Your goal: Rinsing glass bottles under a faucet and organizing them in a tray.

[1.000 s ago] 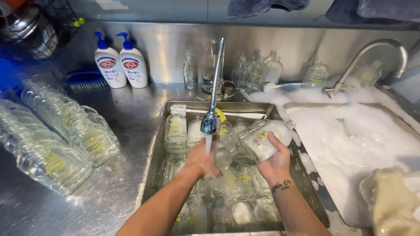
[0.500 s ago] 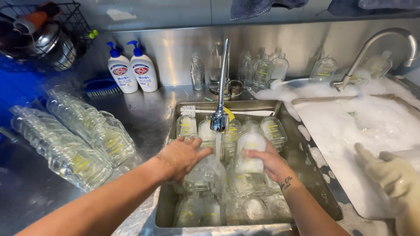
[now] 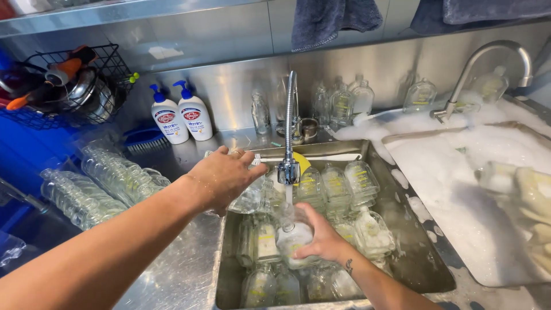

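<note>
Rinsing step, as judged: right hand [image 3: 321, 238] clasping a clear glass bottle [image 3: 294, 241] beneath the running faucet [image 3: 288, 169] mid-sink [image 3: 413, 252], left hand [image 3: 225, 175] gripping another bottle [image 3: 248, 198] over the sink's left rim.

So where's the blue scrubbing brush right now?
The blue brush lies on the steel counter at back left, just left of the two soap pump bottles.
</note>
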